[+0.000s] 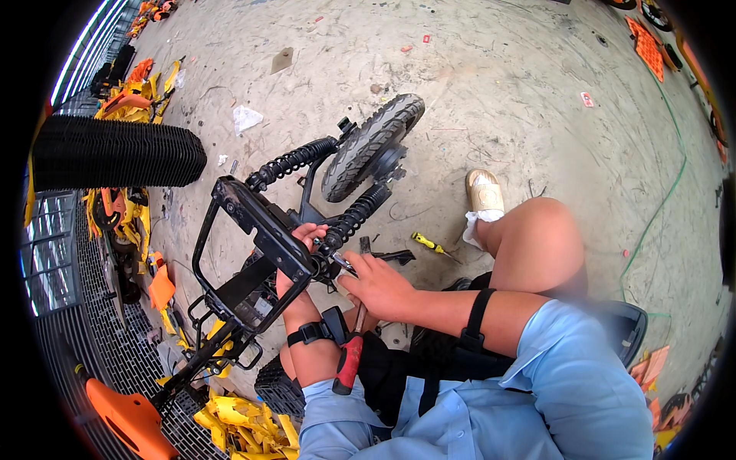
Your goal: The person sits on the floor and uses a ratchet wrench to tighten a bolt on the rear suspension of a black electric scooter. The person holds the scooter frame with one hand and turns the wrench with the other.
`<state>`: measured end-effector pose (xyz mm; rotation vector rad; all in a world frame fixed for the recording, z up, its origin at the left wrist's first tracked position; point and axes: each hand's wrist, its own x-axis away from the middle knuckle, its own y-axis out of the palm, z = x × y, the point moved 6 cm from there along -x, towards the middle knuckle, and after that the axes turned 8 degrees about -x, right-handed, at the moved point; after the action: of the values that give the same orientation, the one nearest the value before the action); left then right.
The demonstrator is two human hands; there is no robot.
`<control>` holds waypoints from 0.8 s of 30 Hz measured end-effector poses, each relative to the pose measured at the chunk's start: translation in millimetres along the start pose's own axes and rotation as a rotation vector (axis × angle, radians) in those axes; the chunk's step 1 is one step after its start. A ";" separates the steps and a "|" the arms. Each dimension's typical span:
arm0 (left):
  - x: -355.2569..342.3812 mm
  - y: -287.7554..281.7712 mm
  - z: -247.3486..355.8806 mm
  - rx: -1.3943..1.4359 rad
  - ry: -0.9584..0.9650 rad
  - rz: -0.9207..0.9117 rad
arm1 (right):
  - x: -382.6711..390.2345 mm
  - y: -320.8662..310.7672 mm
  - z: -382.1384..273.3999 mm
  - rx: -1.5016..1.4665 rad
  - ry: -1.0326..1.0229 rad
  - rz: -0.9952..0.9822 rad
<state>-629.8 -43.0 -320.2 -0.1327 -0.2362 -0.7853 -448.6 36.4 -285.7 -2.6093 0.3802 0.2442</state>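
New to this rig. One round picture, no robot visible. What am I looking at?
It's a view from a fisheye camera on a person's head, looking down, so straight edges bend near the rim. No robot: the worker is a person using bare hands.

Before them is a black metal frame with a wheel and black coil springs. The left hand reaches in beside the nearer spring, partly hidden by the frame; its grip is unclear. The right hand holds a red-handled tool, with a silver metal piece at its fingers.

On the concrete floor lies a yellow-and-black tool; yellow parts are piled at lower left.
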 end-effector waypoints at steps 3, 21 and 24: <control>-2.1 -2.0 -3.4 -0.003 0.068 -0.028 | 0.3 0.5 -0.2 -0.004 0.002 -0.006; -6.2 -8.7 -14.4 0.055 -0.010 -0.040 | -0.2 2.1 0.5 -0.004 0.019 -0.022; -8.0 -4.3 -13.0 0.215 -0.042 -0.094 | -0.4 1.6 0.4 -0.001 0.018 -0.022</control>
<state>-636.3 -43.3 -334.7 0.0659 -0.3667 -0.8456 -449.4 35.3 -286.7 -2.6169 0.3578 0.2133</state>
